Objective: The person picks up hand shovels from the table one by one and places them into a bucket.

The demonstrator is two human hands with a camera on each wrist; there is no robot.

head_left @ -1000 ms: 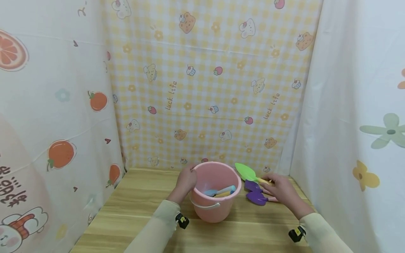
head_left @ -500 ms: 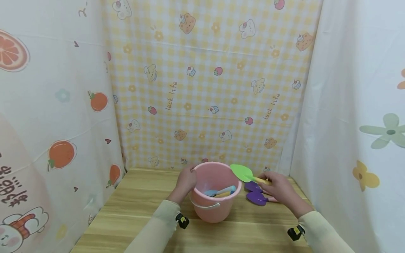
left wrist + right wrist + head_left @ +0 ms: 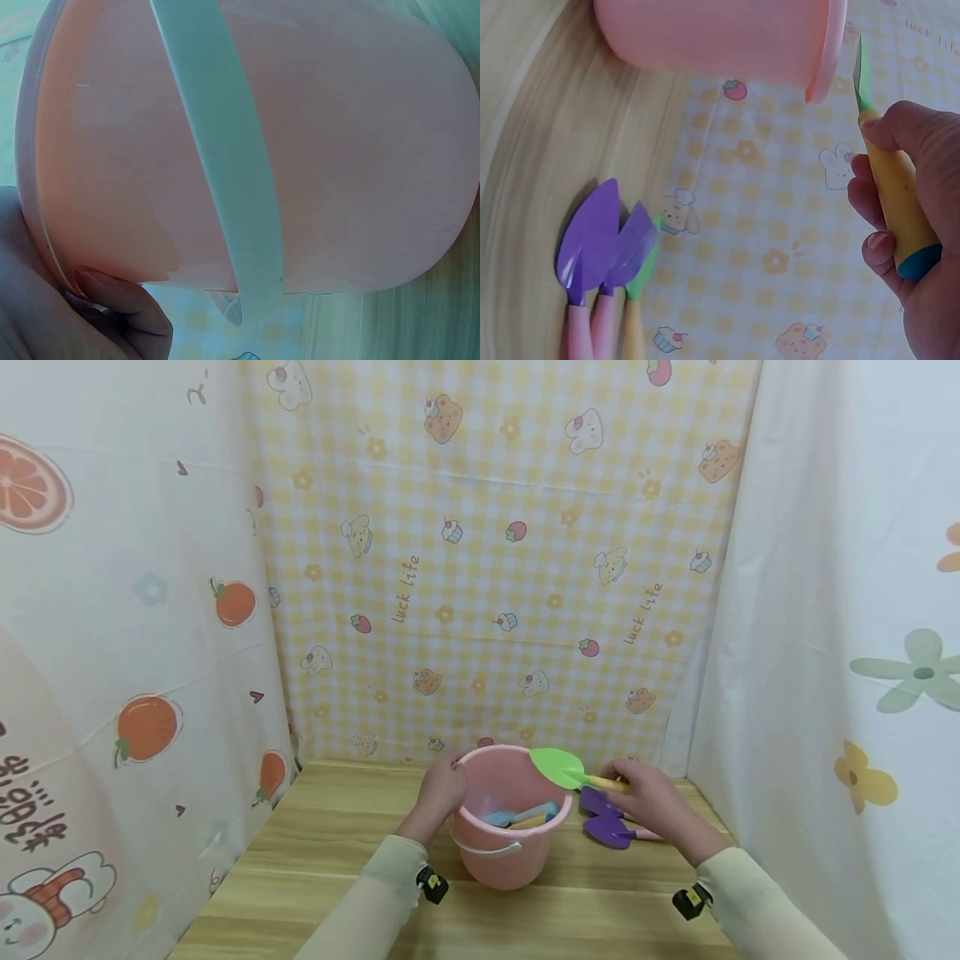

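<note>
A pink bucket (image 3: 504,860) stands upright on the table, its white handle (image 3: 491,852) hanging down the near side. My left hand (image 3: 442,789) grips the bucket's left rim, thumb curled over it in the left wrist view. My right hand (image 3: 648,793) holds a toy shovel by its yellow handle (image 3: 897,195). The shovel's green blade (image 3: 558,768) is over the bucket's right rim, tip above the opening. Inside the bucket lie a light-blue shovel (image 3: 534,812) and a yellow handle (image 3: 527,822); their lower parts are partly hidden.
Two purple shovels (image 3: 609,831) with pink handles lie right of the bucket. Beside them in the right wrist view is another green shovel (image 3: 643,274). The wooden table (image 3: 360,827) is enclosed by a checked cloth (image 3: 480,568) behind and patterned cloths at both sides.
My right hand has lifted the green shovel from beside the purple ones and moved it left, over the bucket's rim. The left hand and bucket stay in place.
</note>
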